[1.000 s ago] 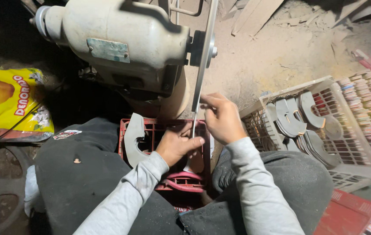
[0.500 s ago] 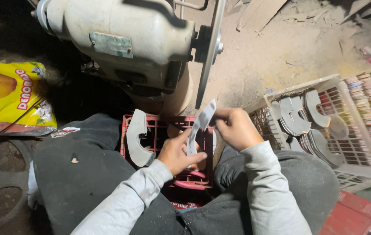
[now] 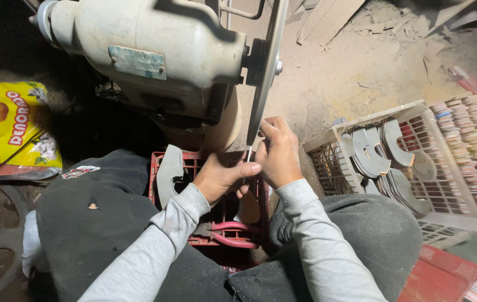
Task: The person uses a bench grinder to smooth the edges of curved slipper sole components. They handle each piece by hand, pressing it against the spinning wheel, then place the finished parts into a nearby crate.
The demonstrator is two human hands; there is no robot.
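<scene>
A yellow bag [image 3: 12, 126] with red lettering and a pale picture lies crumpled on the dark floor at the far left, a thin black cord crossing its lower edge. Just right of it the person's dark trouser leg [image 3: 96, 223] carries a small white label with red marks near the knee. Above stands a cream motor [image 3: 149, 53] with a dull rectangular plate riveted to its side; a thin disc [image 3: 265, 67] sits edge-on at its right end.

Between the knees is a red crate [image 3: 205, 223]. A grey curved piece [image 3: 168, 173] leans upright at its left edge, and a pink curved piece lies at its near edge.

The left hand [image 3: 222, 176] comes up from the crate, thumb and fingers pinched on a thin grey blank [image 3: 248, 155] seen edge-on, just under the disc's lower rim. The right hand [image 3: 279, 152] is curled around the same blank from the other side, fingers bent tight, touching the left thumb. Whether the blank touches the disc cannot be told.

Further right a white basket [image 3: 417, 112] rests on the dusty floor, holding grey crescent-shaped cut pieces [image 3: 372, 156] stacked loosely. Along its right edge run stacks [image 3: 473, 145] of thin pink and pale pieces. A red box [image 3: 445, 277] shows at the lower right corner.
</scene>
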